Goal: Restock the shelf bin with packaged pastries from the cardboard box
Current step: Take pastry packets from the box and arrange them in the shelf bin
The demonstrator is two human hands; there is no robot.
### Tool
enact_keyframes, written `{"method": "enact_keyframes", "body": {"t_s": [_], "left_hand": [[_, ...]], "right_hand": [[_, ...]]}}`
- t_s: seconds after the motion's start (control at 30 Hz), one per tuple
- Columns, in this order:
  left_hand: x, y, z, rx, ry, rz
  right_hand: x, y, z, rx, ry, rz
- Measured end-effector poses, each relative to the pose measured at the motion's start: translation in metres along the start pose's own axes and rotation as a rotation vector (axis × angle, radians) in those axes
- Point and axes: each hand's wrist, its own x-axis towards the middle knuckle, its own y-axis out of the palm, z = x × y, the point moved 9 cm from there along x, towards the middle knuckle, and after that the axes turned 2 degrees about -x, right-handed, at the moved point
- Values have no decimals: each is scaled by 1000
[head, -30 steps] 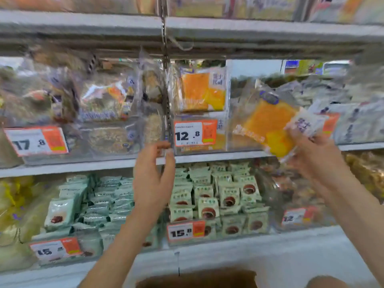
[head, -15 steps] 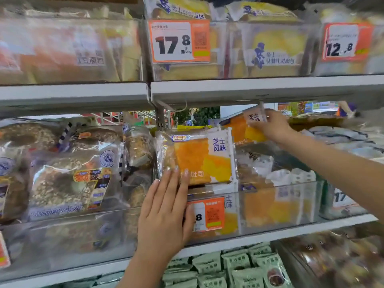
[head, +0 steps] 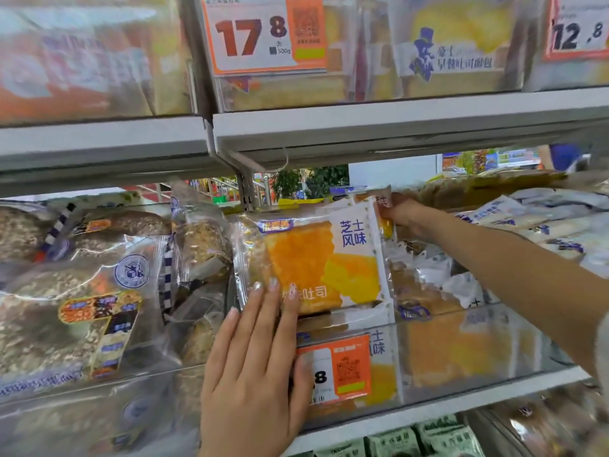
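Observation:
An orange cheese-toast pack (head: 316, 262) stands upright at the front of the clear shelf bin (head: 468, 344). My left hand (head: 257, 357) lies flat with straight fingers against the bin front and the lower left of that pack. My right hand (head: 400, 211) reaches over the bin's top and grips the corner of a second orange pastry pack (head: 384, 201), held behind the front pack and mostly hidden by it. More orange packs show through the bin wall. The cardboard box is out of view.
Grain bread bags (head: 99, 285) fill the bin to the left. White packs (head: 543, 225) lie to the right. A shelf board (head: 395, 127) hangs close above the bin, carrying bins with 17.8 and 12.8 price tags. Green packs (head: 428, 440) sit on the shelf below.
The view has risen from the lower shelves to the cheese-toast bin. My right hand carried the orange pack up and back behind the front pack. My left hand moved onto the bin front.

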Motion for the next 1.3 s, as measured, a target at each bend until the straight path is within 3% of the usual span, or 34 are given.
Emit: {"method": "enact_keyframes", "body": {"t_s": [0.63, 0.77, 0.83, 0.97, 1.03, 1.13, 1.2, 1.3], "left_hand": [[-3, 2, -2, -5, 40, -43], [-2, 6, 0, -10, 25, -15], [0, 5, 0, 6, 21, 15], [-6, -4, -6, -64, -74, 88], [-29, -16, -18, -171, -129, 96], [-97, -36, -58, -292, -62, 115], [-156, -42, -87, -360, 0, 188], [-250, -35, -122, -506, -42, 414]], "right_hand": [[-5, -8, -8, -120, 87, 3], [-21, -23, 4, -178, 70, -79], [-48, -33, 22, -217, 23, -150], [-142, -44, 44, -11, -127, -190], [-209, -44, 37, 84, -234, -213], [-317, -29, -1, 209, -336, -238], [-371, -1, -48, 245, -298, -199], [-424, 81, -162, 214, 1, 107]]}}
